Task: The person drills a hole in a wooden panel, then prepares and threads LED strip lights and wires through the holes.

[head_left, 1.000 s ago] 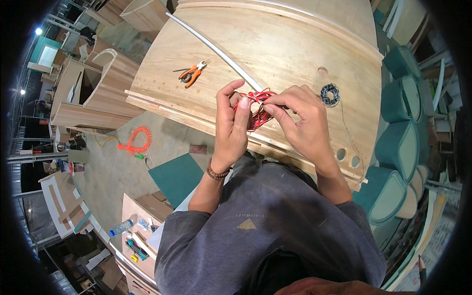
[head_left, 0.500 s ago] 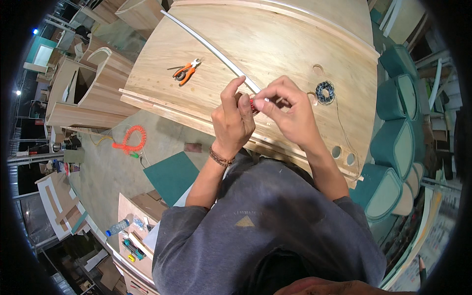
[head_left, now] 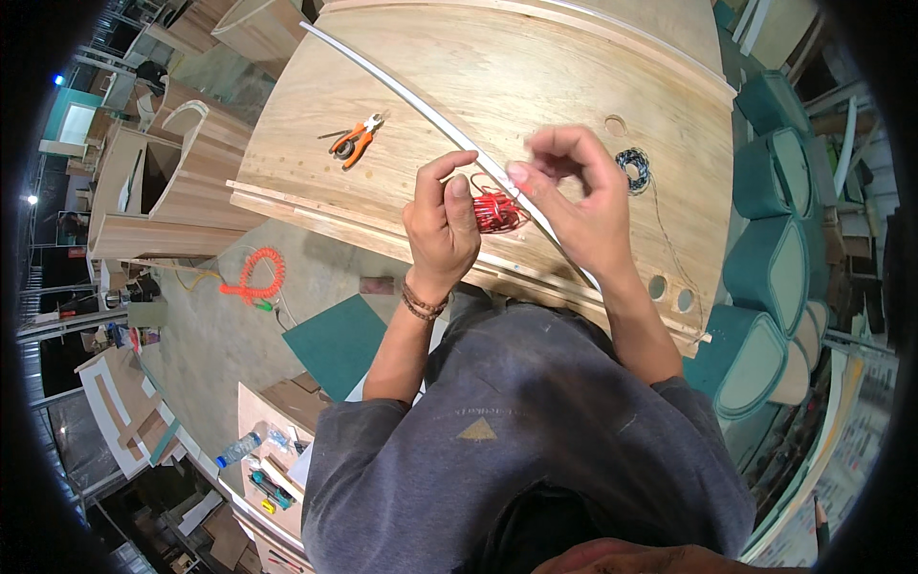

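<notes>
And there it is: the red wire bundle (head_left: 498,213) comes into plain sight! Half a second ago the two hands nearly covered it; now it fans out beside the left hand (head_left: 442,227), over the near side of the tabletop (head_left: 545,86). The left grip is closed around one end of the loops, thumb laid along them, index finger lifted clear. The right hand (head_left: 585,203) has drawn a little away, its fingers blurred, thumb and forefinger apart; a bit of red shows by the thumb, but I can't tell whether it's pinching a strand. So the left seems to carry the bundle alone, leaving the right freer to work the wire. Between the hands, the white strip (head_left: 421,105) runs diagonally past. The orange-handled pliers (head_left: 354,145) and dark coiled wire (head_left: 626,161) lie untouched.
</notes>
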The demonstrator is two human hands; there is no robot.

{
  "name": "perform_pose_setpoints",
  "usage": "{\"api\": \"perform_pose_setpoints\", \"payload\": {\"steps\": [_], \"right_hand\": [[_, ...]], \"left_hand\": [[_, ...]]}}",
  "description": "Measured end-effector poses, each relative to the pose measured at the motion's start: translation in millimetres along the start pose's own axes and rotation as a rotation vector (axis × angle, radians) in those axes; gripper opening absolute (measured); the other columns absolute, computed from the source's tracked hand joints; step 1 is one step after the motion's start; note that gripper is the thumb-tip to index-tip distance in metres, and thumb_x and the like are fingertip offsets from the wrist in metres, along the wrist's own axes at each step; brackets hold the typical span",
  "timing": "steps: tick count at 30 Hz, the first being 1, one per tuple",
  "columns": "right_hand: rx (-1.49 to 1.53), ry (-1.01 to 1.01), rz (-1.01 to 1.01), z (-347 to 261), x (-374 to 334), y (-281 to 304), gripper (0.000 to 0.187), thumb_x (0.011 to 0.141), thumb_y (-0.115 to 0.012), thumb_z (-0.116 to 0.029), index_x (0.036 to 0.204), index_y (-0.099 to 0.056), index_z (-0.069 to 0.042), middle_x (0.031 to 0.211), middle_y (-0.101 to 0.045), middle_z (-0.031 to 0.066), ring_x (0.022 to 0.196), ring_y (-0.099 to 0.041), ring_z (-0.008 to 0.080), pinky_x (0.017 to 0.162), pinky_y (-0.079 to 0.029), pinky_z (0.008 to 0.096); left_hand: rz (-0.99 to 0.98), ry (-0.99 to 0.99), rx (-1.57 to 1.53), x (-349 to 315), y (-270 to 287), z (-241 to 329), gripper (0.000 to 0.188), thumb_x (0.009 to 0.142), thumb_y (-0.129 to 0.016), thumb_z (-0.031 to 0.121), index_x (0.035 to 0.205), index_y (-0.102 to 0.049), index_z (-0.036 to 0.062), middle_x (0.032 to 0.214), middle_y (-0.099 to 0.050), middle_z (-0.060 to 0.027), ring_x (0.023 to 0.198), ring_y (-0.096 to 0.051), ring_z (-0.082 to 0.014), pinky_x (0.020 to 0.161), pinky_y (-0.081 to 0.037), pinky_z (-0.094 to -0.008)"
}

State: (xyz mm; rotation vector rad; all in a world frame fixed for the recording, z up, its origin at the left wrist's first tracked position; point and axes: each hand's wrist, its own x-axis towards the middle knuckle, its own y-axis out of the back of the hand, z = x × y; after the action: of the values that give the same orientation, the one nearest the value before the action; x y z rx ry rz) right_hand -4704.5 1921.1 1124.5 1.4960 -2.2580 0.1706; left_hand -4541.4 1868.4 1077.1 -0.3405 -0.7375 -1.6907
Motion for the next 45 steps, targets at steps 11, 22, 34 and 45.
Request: {"api": "perform_pose_setpoints", "payload": {"steps": [11,22,34,45], "right_hand": [[-0.277,0.059,-0.138,-12,-17,-6,0.012,0.083,-0.077,-0.015,0.088,-0.073,-0.005,0.083,-0.068,0.0087,0.080,-0.062,0.0276,0.070,-0.049,0.0377],[0.063,-0.411,-0.240,0,-26,-2,0.021,0.089,-0.076,-0.017,0.096,-0.068,0.001,0.075,-0.070,0.0078,0.063,-0.064,0.0115,0.057,-0.049,0.0268],[0.305,-0.648,-0.468,17,-9,23,0.032,0.085,-0.081,-0.013,0.112,-0.072,0.002,0.075,-0.071,0.0052,0.064,-0.064,0.0086,0.059,-0.052,0.0227],[0.241,-0.732,-0.641,31,-8,29,0.019,0.087,-0.074,-0.005,0.103,-0.074,0.005,0.079,-0.070,0.0065,0.066,-0.065,0.0114,0.062,-0.056,0.0264]], "left_hand": [[0.134,-0.034,0.173,6,-7,2,0.027,0.106,-0.050,0.015,0.127,-0.053,-0.0025,0.099,-0.068,-0.0124,0.051,-0.058,-0.0162,0.047,-0.044,-0.0336],[0.109,-0.386,0.342,2,-13,-11,0.036,0.097,-0.054,0.003,0.133,-0.049,-0.0004,0.083,-0.063,-0.0085,0.051,-0.055,-0.0163,0.047,-0.044,-0.0313],[-0.076,-0.745,0.260,3,-4,-31,0.044,0.086,-0.059,-0.007,0.128,-0.049,0.0029,0.065,-0.053,-0.0073,0.050,-0.051,-0.0215,0.045,-0.040,-0.0344],[-0.469,-1.089,0.308,14,5,-45,0.035,0.086,-0.072,0.015,0.117,-0.057,0.0214,0.064,-0.050,0.0049,0.055,-0.049,-0.0109,0.047,-0.032,-0.0275]]}}
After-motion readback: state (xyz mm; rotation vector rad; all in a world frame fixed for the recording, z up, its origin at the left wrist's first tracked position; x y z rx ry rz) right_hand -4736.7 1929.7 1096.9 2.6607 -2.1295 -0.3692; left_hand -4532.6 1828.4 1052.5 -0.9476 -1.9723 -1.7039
